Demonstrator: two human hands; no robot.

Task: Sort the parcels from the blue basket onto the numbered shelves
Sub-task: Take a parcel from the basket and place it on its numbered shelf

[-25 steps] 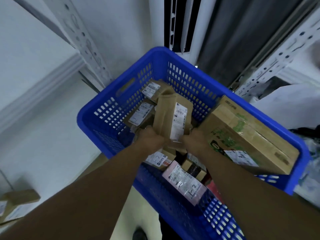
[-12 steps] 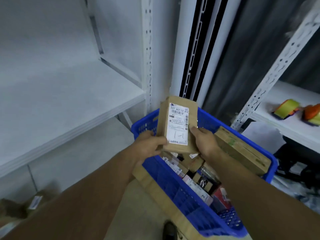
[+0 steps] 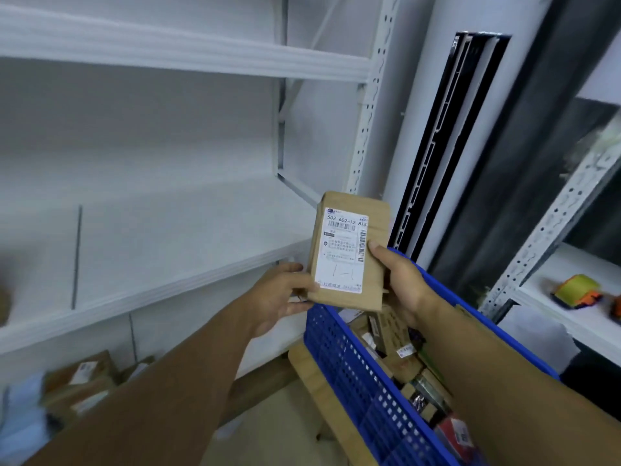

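A brown paper parcel (image 3: 376,227) with a white shipping label marked "1-1" by hand is held upright above the blue basket (image 3: 346,358). My left hand (image 3: 282,297) grips its lower left corner, and my right hand (image 3: 400,280) grips its right edge with the thumb on the label. Several more parcels lie inside the basket, partly hidden by my right forearm. A white shelf (image 3: 174,237) stretches out to the left of the parcel at about its height.
A higher white shelf board (image 3: 188,52) runs above. Cardboard parcels (image 3: 84,381) lie on the lowest level at the bottom left. A second white rack at the right carries a yellow-orange tape dispenser (image 3: 575,290). A perforated upright post (image 3: 366,105) stands behind the parcel.
Both hands have lifted the parcel out of the basket and up to shelf height, and the view has risen from the basket to the shelves.
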